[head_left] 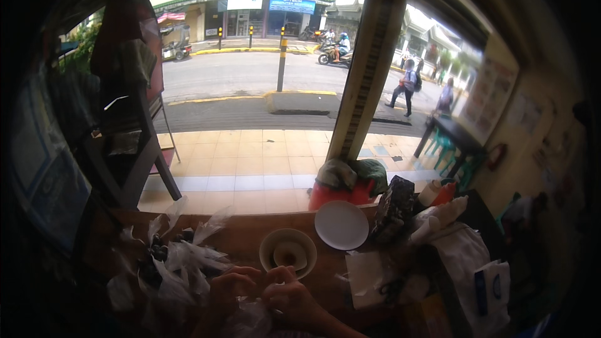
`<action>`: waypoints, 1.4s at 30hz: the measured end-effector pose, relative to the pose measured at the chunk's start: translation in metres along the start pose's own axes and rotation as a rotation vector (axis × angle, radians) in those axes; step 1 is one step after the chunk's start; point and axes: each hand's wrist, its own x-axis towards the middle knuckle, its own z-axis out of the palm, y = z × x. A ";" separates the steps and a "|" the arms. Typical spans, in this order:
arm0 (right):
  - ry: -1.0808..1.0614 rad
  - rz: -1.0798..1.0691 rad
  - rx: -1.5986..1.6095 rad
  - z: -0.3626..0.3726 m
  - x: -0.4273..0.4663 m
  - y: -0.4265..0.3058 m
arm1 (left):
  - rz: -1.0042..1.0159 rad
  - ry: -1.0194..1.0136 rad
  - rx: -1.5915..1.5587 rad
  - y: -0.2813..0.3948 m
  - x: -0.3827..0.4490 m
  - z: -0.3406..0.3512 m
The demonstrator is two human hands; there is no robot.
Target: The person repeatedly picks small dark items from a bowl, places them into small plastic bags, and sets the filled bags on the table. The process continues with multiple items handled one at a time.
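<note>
My left hand (235, 284) and my right hand (292, 295) are close together at the near edge of a brown wooden table (235, 227), fingers bent inward. Between and below them hangs a clear plastic bag (250, 317), pinched in the fingers; its contents are too dark to make out. Just beyond my fingertips stands a pale bowl (265, 249) with a smaller white cup or bowl (284, 254) inside it. A brownish patch shows in the smaller one. To the left lies a heap of knotted clear plastic bags (176, 263) with dark contents.
A white plate (342, 225) leans beside a dark patterned box (395, 204). Bottles (443, 193), a pale sheet (365, 277), black-handled scissors (390, 288) and a white plastic bag (495, 286) lie right. Past the table are a red container (326, 195), tiled floor and a street with people.
</note>
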 end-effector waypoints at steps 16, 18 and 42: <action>0.024 -0.091 0.028 0.000 0.011 0.004 | -0.088 0.035 -0.213 -0.014 -0.005 0.005; -0.003 -0.070 0.014 -0.002 0.013 0.003 | -0.374 -0.074 -0.441 -0.026 -0.005 -0.004; -0.039 0.343 0.974 -0.012 0.017 0.019 | -0.096 0.266 0.107 0.027 0.025 0.027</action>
